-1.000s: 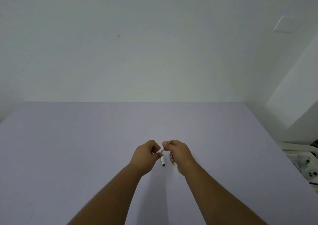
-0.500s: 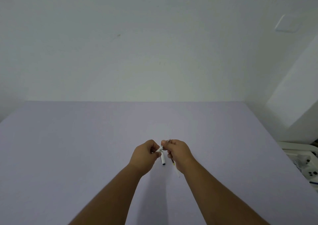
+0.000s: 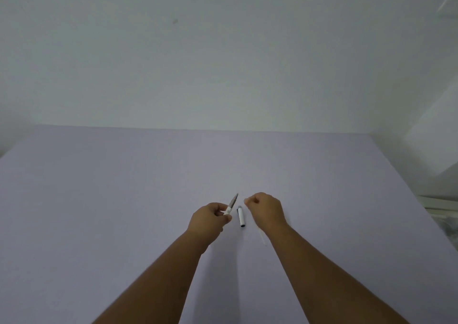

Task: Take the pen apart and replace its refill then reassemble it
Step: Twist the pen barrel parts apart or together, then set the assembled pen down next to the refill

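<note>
My left hand (image 3: 207, 220) pinches the pen (image 3: 232, 202) near its white body, and the grey tip section points up and to the right. My right hand (image 3: 268, 210) hovers just right of the pen tip, fingers curled closed, with nothing visible in it. Between the two hands a white pen cap (image 3: 241, 217) with a dark end lies on the lilac table (image 3: 111, 194). A thin pale refill (image 3: 262, 237) lies on the table beside my right wrist, partly hidden by it.
A white wall rises behind the table's far edge. White equipment (image 3: 443, 209) sits past the table's right edge.
Both hands were together on the pen; now they are apart. The left hand keeps the pen, with its grey tip exposed, and the right hand has let go and shifted right.
</note>
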